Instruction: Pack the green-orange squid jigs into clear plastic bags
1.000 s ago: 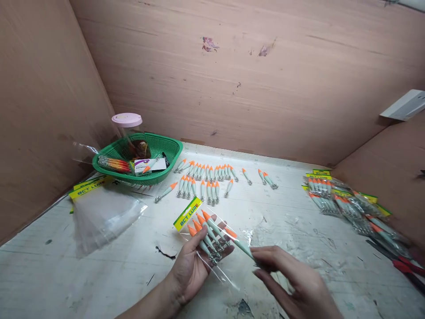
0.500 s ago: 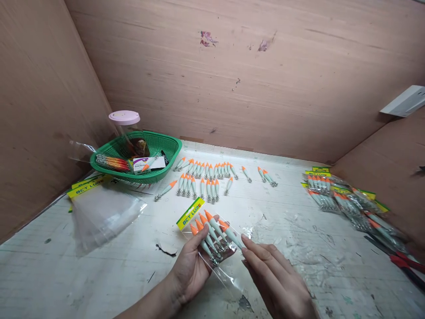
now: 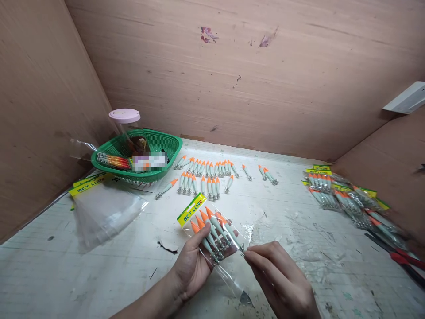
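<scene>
My left hand [image 3: 192, 265] holds a clear plastic bag [image 3: 191, 210] with a yellow and green "BCT LURE" header, its thumb pressed on the front. Several squid jigs [image 3: 210, 241], pale with orange tips and metal hook crowns, lie side by side inside. At the bag's right side, a further squid jig [image 3: 233, 235] slants with its orange end up among the others. My right hand [image 3: 279, 272] pinches this jig at its hook end, fingers closed. More loose squid jigs [image 3: 207, 168] lie in two rough rows on the table beyond my hands.
Empty header bags [image 3: 106, 217] are fanned out at the left. Behind them stands a green basket [image 3: 166, 141] holding a jar with a pink lid [image 3: 124, 116] and other items. Filled packs [image 3: 345, 199] are piled at the right, near red-handled pliers [image 3: 403, 259]. Wooden panels enclose the table.
The squid jig in my right hand has slid further into the bag, its orange end moving up and left. My right fingers now grip nearer its hooks. My left hand stays almost still.
</scene>
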A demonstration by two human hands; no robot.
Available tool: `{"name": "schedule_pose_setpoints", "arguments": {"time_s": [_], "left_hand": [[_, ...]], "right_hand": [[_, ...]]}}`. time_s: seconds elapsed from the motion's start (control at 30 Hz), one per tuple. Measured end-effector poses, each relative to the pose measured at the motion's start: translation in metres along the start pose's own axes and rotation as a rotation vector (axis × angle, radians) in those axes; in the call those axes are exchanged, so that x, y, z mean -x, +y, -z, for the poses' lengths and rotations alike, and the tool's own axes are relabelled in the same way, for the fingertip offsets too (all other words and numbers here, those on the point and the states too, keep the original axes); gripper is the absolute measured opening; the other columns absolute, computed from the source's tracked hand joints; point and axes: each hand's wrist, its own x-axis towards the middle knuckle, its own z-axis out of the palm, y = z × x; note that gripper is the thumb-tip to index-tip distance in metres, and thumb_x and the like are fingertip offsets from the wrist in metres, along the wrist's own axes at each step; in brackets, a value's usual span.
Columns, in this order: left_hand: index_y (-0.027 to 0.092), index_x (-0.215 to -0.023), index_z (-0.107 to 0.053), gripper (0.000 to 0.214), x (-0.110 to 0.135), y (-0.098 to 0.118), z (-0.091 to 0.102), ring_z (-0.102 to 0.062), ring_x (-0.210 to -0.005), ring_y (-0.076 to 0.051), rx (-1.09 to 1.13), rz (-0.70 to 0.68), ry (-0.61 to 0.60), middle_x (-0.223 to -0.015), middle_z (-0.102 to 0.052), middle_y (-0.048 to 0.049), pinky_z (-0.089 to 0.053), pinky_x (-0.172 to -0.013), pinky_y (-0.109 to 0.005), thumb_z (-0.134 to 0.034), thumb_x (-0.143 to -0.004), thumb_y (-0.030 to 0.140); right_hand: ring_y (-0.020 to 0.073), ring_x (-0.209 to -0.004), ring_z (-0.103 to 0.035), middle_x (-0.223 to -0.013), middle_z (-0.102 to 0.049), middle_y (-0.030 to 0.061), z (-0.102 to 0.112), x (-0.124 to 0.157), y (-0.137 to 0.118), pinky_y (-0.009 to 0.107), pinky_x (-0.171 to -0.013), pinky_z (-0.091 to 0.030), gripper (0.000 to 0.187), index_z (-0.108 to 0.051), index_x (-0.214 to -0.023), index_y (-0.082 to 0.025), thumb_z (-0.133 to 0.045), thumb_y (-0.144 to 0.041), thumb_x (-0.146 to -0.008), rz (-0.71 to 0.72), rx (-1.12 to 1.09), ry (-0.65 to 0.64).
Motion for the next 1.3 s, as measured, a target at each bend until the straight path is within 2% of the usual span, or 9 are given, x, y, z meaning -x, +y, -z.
{"name": "schedule_pose_setpoints", "arguments": {"time_s": [0.17,0.33,0.43,0.57,0.73,0.87,1.07,1.3], "left_hand": [[0.006,-0.112,-0.058,0.032,0.004,0.000,-0.006,-0.067,-0.095,-0.029,-0.047,0.012,-0.009,-0.113,-0.066,-0.0180,-0.053,-0.082,-0.043,-0.054,-0.085,0.022],[0.005,-0.111,-0.059,0.032,0.006,0.000,-0.008,-0.065,-0.097,-0.031,-0.089,0.015,-0.010,-0.119,-0.062,-0.0202,-0.054,-0.080,-0.044,-0.055,-0.085,0.023],[0.006,-0.111,-0.059,0.031,0.004,0.000,-0.006,-0.066,-0.097,-0.031,-0.102,0.035,-0.021,-0.117,-0.064,-0.0196,-0.053,-0.082,-0.046,-0.055,-0.085,0.024],[0.006,-0.106,-0.063,0.028,0.004,0.000,-0.003,-0.067,-0.093,-0.030,-0.129,0.045,-0.042,-0.109,-0.067,-0.0191,-0.054,-0.081,-0.048,-0.055,-0.085,0.023],[0.003,-0.097,-0.066,0.024,0.003,-0.001,-0.002,-0.067,-0.089,-0.028,-0.182,0.065,-0.036,-0.100,-0.070,-0.0187,-0.056,-0.076,-0.046,-0.055,-0.084,0.020],[0.004,-0.095,-0.066,0.021,0.001,-0.001,-0.001,-0.068,-0.084,-0.026,-0.206,0.091,-0.021,-0.095,-0.071,-0.0187,-0.056,-0.074,-0.046,-0.056,-0.084,0.019],[0.005,-0.096,-0.067,0.021,0.002,-0.004,0.000,-0.068,-0.083,-0.025,-0.234,0.084,-0.024,-0.096,-0.071,-0.0181,-0.056,-0.073,-0.045,-0.056,-0.084,0.019],[0.004,-0.099,-0.066,0.024,0.003,-0.006,0.002,-0.067,-0.090,-0.027,-0.266,0.116,-0.052,-0.105,-0.069,-0.0198,-0.057,-0.073,-0.042,-0.058,-0.083,0.021]], "right_hand": [[0.0162,-0.075,-0.055,-0.086,-0.060,0.0081,0.000,0.000,0.003,0.029,-0.062,-0.048,0.029,-0.061,-0.103,-0.017,-0.052,0.000,-0.081,-0.019,0.052,-0.019],[0.0147,-0.073,-0.053,-0.082,-0.055,0.0061,0.002,-0.005,0.002,0.027,-0.058,-0.047,0.027,-0.063,-0.099,-0.019,-0.052,0.000,-0.082,0.008,0.077,0.029],[0.0136,-0.071,-0.054,-0.080,-0.054,0.0051,0.003,-0.008,0.003,0.026,-0.057,-0.048,0.026,-0.061,-0.098,-0.017,-0.054,0.000,-0.081,0.006,0.020,0.037],[0.0143,-0.075,-0.059,-0.084,-0.057,0.0063,0.005,-0.009,0.006,0.025,-0.062,-0.053,0.021,-0.061,-0.099,-0.016,-0.057,-0.004,-0.082,-0.074,-0.051,0.018],[0.0139,-0.080,-0.063,-0.088,-0.062,0.0074,0.007,-0.010,0.008,0.023,-0.065,-0.055,0.028,-0.061,-0.107,-0.017,-0.050,-0.003,-0.085,-0.076,-0.135,-0.044],[0.0130,-0.076,-0.064,-0.084,-0.063,0.0068,0.005,-0.009,0.009,0.021,-0.062,-0.055,0.028,-0.061,-0.108,-0.017,-0.047,-0.005,-0.087,-0.082,-0.172,-0.070],[0.0140,-0.079,-0.066,-0.087,-0.066,0.0072,0.002,-0.006,0.012,0.021,-0.066,-0.055,0.028,-0.060,-0.112,-0.017,-0.048,-0.008,-0.088,-0.092,-0.188,-0.056],[0.0138,-0.076,-0.065,-0.084,-0.066,0.0063,-0.002,0.003,0.012,0.022,-0.063,-0.055,0.025,-0.060,-0.107,-0.017,-0.053,-0.006,-0.085,-0.106,-0.214,-0.043]]}}
